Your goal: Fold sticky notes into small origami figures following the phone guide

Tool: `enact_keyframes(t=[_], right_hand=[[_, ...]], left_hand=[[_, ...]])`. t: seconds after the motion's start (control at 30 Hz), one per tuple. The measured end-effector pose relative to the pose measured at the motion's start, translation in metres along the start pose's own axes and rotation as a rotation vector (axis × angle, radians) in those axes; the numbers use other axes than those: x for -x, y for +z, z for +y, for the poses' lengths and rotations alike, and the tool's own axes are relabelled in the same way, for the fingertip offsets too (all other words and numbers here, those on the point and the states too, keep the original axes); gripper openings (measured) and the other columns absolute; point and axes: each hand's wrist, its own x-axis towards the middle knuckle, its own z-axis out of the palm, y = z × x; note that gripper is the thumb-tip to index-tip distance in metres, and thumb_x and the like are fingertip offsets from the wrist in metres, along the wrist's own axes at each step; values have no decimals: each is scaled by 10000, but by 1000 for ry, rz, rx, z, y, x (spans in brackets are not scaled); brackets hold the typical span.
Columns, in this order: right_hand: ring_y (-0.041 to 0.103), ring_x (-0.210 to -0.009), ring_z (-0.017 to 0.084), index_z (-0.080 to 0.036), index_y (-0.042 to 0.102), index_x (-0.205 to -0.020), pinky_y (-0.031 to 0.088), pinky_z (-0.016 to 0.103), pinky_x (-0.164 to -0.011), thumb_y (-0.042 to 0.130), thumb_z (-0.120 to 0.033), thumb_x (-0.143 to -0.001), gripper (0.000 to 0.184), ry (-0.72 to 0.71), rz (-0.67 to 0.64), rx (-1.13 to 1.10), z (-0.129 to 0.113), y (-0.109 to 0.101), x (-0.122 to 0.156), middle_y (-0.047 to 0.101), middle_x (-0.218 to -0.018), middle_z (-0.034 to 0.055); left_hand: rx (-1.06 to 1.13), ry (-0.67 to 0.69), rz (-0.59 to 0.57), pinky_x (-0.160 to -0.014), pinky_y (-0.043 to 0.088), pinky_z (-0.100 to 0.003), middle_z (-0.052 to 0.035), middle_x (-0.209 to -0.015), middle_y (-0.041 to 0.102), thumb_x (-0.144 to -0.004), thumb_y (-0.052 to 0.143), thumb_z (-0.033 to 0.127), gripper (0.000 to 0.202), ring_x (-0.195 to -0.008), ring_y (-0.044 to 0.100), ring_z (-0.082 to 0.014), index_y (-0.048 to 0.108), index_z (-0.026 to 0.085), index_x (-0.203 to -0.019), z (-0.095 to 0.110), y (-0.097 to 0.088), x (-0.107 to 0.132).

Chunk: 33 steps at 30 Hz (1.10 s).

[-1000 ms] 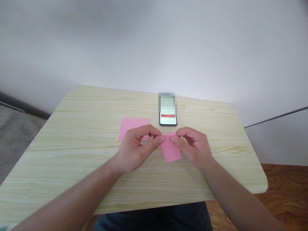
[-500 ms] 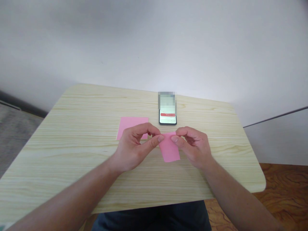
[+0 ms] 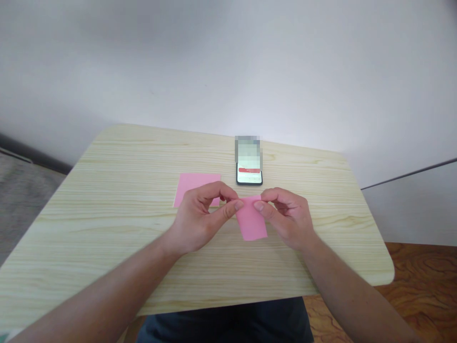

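A small pink paper piece (image 3: 252, 224) is pinched at its top edge by both hands above the middle of a light wooden table (image 3: 107, 200). My left hand (image 3: 202, 216) grips its upper left corner between thumb and fingers. My right hand (image 3: 285, 214) grips the upper right corner the same way. The paper hangs down between the two thumbs. Behind my left hand a second pink sheet (image 3: 194, 186) lies flat on the table, partly hidden by my fingers.
A phone (image 3: 249, 162) with a lit screen lies flat just beyond the hands. A white wall stands behind the table. Wooden floor (image 3: 421, 295) shows at the right past the table's rounded edge, grey floor at the left.
The hands and the pinched pink paper stay almost where they were. The view shifted slightly since one second ago.
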Motion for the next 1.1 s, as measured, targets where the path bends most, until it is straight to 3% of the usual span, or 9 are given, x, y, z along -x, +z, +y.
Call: enact_keyframes(t=[0.33,0.47,0.7,0.8,0.97,1.1], right_hand=[[626,-699,154,-229,740,-843,485,286,-621,753,-342,-894,124,6,36,-4,1,0,-1,707,-794,14],[639,-711,163,-234,744,-846,510,290,-629,765,-368,-881,140,19,87,-28,2,1,-1,707,-786,17],[631,-704,156,-232,740,-830,518,285,-634,780,-381,-866,159,33,104,-69,5,2,-3,704,-779,15],[620,-691,150,-220,733,-833,512,278,-624,773,-413,-867,200,69,77,-76,4,1,-4,700,-775,16],[552,-616,120,-193,680,-727,477,250,-574,707,-424,-920,303,125,-78,-80,-2,-1,-6,628,-672,-6],[518,-588,111,-194,631,-681,456,236,-543,697,-437,-925,351,113,-39,-44,-3,0,-7,594,-630,-15]], left_hand=[[49,-42,-7,-676,469,-284,-34,-813,704,-902,740,359,175,-753,602,-152,726,188,-871,-2,0,-1],[68,-96,-68,-697,509,-299,-58,-829,705,-932,690,413,254,-784,623,-177,743,173,-868,-1,0,-1],[62,-68,-55,-697,532,-283,-52,-825,705,-940,683,386,238,-770,626,-163,745,171,-858,-2,3,0],[53,-72,-63,-688,532,-276,-50,-807,698,-942,677,391,252,-766,635,-163,725,166,-838,-3,3,0],[81,-97,-91,-646,499,-252,-21,-728,632,-945,669,408,303,-707,589,-138,676,157,-774,-4,4,-3],[167,-150,-130,-660,500,-251,-16,-733,632,-961,640,424,330,-707,587,-133,685,154,-778,-1,5,-5]])
